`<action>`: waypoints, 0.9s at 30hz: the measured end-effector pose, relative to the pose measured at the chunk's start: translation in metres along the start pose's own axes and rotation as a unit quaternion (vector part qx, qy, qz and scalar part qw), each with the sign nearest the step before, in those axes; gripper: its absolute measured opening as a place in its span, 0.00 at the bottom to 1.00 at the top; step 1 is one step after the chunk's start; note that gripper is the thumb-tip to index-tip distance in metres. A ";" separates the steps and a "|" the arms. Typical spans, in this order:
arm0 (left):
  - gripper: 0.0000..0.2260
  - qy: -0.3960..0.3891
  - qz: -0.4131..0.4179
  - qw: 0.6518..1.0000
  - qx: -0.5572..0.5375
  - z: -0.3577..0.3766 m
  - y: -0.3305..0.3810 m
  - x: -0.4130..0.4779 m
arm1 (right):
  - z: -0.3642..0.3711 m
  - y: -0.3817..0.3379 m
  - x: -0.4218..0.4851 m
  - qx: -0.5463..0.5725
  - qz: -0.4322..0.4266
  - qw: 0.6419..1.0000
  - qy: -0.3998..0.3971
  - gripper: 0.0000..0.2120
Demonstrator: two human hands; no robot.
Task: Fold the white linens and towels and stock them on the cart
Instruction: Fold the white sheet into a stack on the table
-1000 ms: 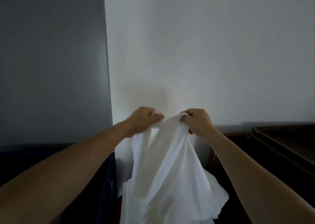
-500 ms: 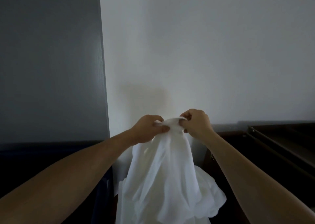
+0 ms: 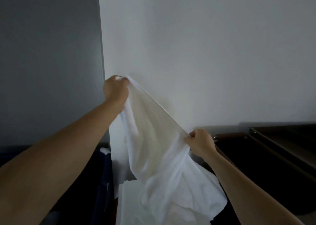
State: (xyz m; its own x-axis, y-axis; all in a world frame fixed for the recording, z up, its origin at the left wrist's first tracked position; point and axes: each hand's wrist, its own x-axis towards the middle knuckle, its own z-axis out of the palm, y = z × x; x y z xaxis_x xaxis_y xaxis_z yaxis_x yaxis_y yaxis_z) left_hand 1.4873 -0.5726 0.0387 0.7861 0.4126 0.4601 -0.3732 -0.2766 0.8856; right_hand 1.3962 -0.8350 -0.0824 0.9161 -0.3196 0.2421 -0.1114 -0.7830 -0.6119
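Observation:
A white linen (image 3: pixel 159 149) hangs in front of me, stretched along one edge between both hands. My left hand (image 3: pixel 115 90) grips one end of that edge, raised high near the wall corner. Lower and to the right, my right hand (image 3: pixel 200 143) pinches the same edge. The rest of the cloth drapes down in folds onto a white heap (image 3: pixel 179 207) at the bottom of the view. The cart is not clearly visible.
A white wall (image 3: pixel 205 53) stands straight ahead, with a grey panel (image 3: pixel 47 62) to its left. Dark wooden furniture with a rail (image 3: pixel 273 147) is at the right. A dark blue bin edge (image 3: pixel 104 182) sits at the lower left.
My hands were pinching the cloth close together. They have spread apart: the left hand rose up and left, the right hand dropped down and right, pulling the edge taut.

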 end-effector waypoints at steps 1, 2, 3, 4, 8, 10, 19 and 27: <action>0.10 0.012 -0.004 1.000 -0.010 -0.002 -0.003 0.005 | 0.002 0.005 0.000 0.003 0.013 1.000 0.007 0.12; 0.11 0.013 -0.002 1.000 -0.004 -0.004 -0.006 0.006 | 0.004 0.008 0.000 0.014 0.029 0.999 0.015 0.13; 0.11 0.003 0.006 1.000 0.017 -0.004 -0.010 0.004 | 0.006 0.009 0.000 0.051 0.050 0.997 0.027 0.13; 0.11 -0.023 0.015 0.998 0.054 -0.004 -0.014 0.000 | 0.004 0.007 0.002 0.114 0.070 0.990 0.039 0.14; 0.13 -0.264 0.031 0.949 0.169 -0.007 -0.033 -0.029 | -0.020 -0.028 0.010 0.305 0.019 0.949 0.083 0.12; 0.26 -0.396 0.052 0.906 0.140 -0.004 -0.032 -0.050 | -0.036 -0.055 0.008 0.306 -0.061 0.948 0.057 0.12; 0.05 -0.478 0.059 0.872 0.090 0.012 -0.017 -0.084 | -0.041 -0.063 -0.008 0.257 -0.171 0.943 -0.121 0.06; 0.11 -0.130 -0.037 0.990 -0.038 -0.001 0.015 -0.013 | -0.021 -0.008 -0.012 0.196 0.024 0.968 -0.157 0.07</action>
State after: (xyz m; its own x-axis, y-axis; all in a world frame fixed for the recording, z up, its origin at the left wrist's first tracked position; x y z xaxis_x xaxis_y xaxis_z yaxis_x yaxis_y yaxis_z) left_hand 1.4707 -0.5816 0.0463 0.9091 0.1888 0.3714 -0.3386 -0.1844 0.9227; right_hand 1.3785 -0.8356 -0.0647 0.9921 -0.1251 0.0035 -0.0586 -0.4892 -0.8702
